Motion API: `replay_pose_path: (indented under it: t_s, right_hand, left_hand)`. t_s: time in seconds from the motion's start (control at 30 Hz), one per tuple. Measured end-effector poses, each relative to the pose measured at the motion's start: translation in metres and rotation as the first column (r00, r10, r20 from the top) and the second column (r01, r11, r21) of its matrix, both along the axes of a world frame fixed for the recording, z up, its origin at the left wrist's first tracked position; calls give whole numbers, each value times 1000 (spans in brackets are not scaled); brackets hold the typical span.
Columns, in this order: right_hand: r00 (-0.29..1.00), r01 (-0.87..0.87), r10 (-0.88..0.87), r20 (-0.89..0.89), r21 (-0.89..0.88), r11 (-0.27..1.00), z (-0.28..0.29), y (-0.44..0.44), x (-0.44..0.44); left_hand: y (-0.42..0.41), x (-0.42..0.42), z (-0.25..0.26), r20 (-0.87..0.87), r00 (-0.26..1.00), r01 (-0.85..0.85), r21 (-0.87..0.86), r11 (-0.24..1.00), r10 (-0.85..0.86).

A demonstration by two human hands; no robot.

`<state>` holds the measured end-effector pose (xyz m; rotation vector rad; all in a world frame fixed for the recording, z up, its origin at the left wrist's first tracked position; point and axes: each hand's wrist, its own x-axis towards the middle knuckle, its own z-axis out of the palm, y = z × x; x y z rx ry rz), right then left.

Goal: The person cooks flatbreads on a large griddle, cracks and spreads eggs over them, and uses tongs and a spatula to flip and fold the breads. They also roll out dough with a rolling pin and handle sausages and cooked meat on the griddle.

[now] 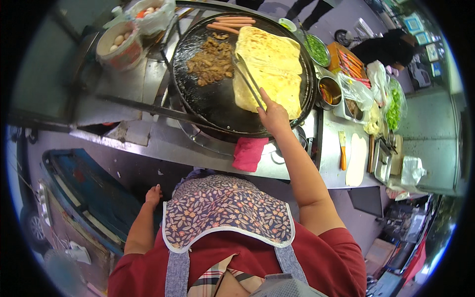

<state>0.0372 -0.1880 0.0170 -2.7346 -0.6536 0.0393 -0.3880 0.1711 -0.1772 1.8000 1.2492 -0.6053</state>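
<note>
My right hand [274, 115] is closed around the handle end of metal tongs [249, 80], whose tips rest at the left edge of an egg-coated flatbread [269, 55] on a round black griddle [207, 107]. A second yellow flatbread [278, 91] lies against it, nearer me. Browned meat pieces [211, 61] are heaped to the left of the breads, and several sausages [232, 23] lie at the far rim. My left hand [153, 195] hangs beside the apron, away from the counter, with its fingers loosely curled and nothing visible in it.
A pink cloth [250, 154] hangs by the griddle's near rim. Eggs fill a bucket [118, 46] at left. On the right stand a bowl of chopped greens [317, 50], a metal sauce pot [329, 92], a brush [342, 150] and a strip of dough [356, 159]. A person [387, 48] is beyond.
</note>
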Motion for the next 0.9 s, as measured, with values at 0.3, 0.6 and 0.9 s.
replay_pose_path:
  t_s: [0.3, 0.6, 0.9]
  right_hand:
    - [807, 445, -577, 126, 514, 734, -17, -170, -78]
    - [685, 705, -610, 397, -154, 692, -97, -322, -88]
    - [880, 400, -392, 269, 26, 916, -36, -190, 115]
  left_hand:
    - [32, 4, -20, 191, 952, 205, 173, 963, -237]
    - [6, 53, 15, 118, 957, 257, 86, 962, -266]
    - [-34, 64, 31, 105, 994, 30, -71, 997, -22]
